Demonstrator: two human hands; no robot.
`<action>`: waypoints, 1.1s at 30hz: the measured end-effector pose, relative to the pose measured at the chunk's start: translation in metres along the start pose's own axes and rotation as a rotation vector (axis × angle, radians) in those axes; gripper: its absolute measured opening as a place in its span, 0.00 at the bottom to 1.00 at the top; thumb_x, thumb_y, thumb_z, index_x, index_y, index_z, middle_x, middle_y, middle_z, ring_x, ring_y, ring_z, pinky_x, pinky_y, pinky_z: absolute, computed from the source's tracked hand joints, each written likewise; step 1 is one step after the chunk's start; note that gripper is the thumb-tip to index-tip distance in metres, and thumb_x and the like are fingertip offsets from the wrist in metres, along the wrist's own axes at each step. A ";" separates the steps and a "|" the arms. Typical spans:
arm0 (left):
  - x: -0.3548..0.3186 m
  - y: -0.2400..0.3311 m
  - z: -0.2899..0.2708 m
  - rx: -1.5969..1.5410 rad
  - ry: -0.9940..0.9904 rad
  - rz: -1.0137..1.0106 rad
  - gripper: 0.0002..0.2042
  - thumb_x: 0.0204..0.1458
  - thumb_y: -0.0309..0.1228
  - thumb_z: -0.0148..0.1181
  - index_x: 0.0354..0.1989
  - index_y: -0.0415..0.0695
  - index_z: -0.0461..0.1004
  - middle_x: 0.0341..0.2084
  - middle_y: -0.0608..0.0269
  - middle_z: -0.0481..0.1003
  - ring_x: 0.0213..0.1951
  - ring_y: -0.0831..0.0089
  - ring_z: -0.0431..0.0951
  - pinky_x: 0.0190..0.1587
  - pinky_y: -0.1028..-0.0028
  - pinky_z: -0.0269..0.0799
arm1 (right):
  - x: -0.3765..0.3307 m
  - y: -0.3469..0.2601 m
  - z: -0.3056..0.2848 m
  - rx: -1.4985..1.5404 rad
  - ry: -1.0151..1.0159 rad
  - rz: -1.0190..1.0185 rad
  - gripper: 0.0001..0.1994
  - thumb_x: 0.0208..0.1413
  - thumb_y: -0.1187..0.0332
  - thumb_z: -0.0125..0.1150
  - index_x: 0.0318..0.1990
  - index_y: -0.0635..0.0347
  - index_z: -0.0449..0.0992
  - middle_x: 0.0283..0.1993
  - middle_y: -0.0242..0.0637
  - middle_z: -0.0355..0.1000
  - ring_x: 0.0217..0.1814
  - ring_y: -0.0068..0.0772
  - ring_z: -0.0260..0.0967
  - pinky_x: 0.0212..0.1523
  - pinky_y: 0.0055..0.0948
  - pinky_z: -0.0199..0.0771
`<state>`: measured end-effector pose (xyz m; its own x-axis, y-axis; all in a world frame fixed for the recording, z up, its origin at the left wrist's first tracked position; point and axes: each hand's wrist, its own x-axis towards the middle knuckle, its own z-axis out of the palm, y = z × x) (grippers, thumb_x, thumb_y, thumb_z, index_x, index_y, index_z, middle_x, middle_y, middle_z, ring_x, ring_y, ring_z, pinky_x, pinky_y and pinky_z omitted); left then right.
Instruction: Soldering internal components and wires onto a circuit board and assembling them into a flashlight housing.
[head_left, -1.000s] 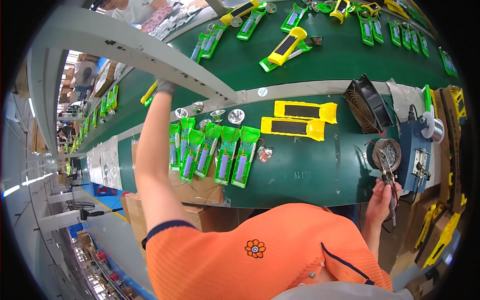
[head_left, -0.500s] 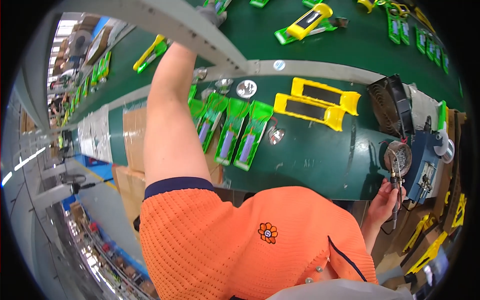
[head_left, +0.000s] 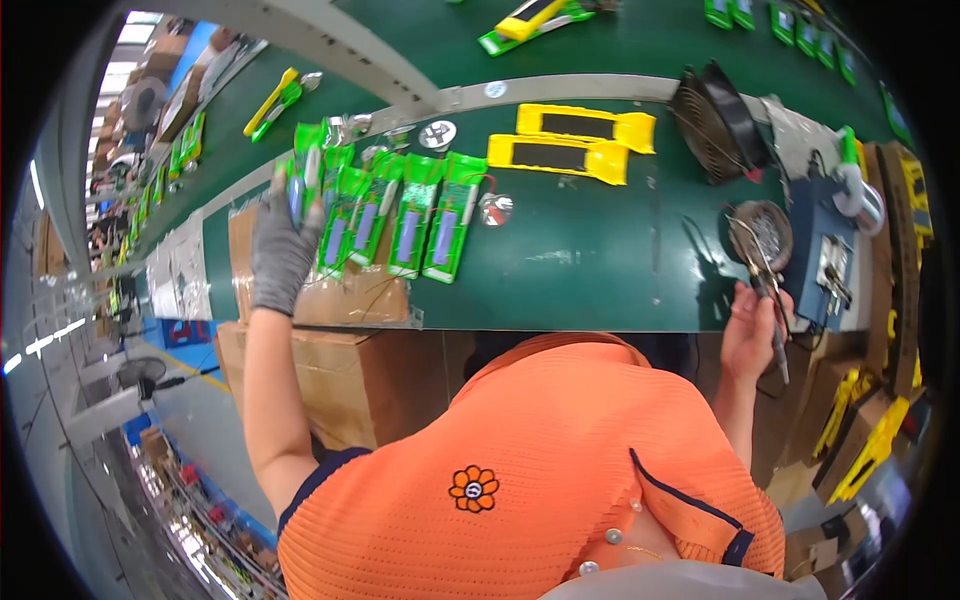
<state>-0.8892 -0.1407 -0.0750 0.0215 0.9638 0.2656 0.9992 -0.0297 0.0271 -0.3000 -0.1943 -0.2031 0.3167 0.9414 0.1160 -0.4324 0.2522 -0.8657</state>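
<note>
Head view, left hand (head_left: 283, 255) closed round green casing (head_left: 300, 172); right hand (head_left: 750, 330) round soldering iron (head_left: 779, 346)

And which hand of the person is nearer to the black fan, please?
Right: the right hand holds a soldering iron below the black fan in the picture. The gloved left hand is far to its left, gripping a green casing.

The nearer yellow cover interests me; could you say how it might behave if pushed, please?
The nearer yellow cover looks like moulded plastic, so probably stiff. Its long, flattish shape suggests sliding rather than rolling. The farther yellow cover lies close beside it and might shift too.
</note>
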 end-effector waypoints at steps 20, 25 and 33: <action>0.265 0.222 0.083 -0.103 0.060 0.204 0.24 0.59 0.38 0.54 0.61 0.39 0.67 0.58 0.44 0.70 0.60 0.50 0.69 0.62 0.59 0.66 | -0.003 -0.009 0.006 -0.080 0.027 0.007 0.08 0.61 0.73 0.56 0.42 0.62 0.64 0.32 0.44 0.71 0.28 0.29 0.68 0.44 0.35 0.72; 0.405 0.153 0.195 0.077 -0.171 -0.355 0.22 0.54 0.37 0.52 0.54 0.38 0.75 0.56 0.46 0.74 0.59 0.51 0.73 0.60 0.59 0.70 | -0.005 -0.003 0.008 -0.044 0.051 0.003 0.10 0.60 0.74 0.58 0.43 0.61 0.63 0.30 0.39 0.69 0.26 0.29 0.69 0.44 0.36 0.74; 0.402 0.149 0.202 0.064 -0.207 -0.267 0.18 0.56 0.34 0.51 0.52 0.42 0.78 0.56 0.47 0.74 0.58 0.49 0.74 0.59 0.57 0.71 | -0.001 -0.008 0.013 -0.077 0.084 0.053 0.11 0.60 0.70 0.59 0.41 0.61 0.62 0.29 0.40 0.68 0.26 0.29 0.67 0.41 0.35 0.74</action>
<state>-0.7250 0.2962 -0.1583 -0.2408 0.9690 0.0559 0.9706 0.2408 0.0071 -0.3078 -0.1940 -0.1901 0.3660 0.9301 0.0307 -0.3856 0.1816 -0.9046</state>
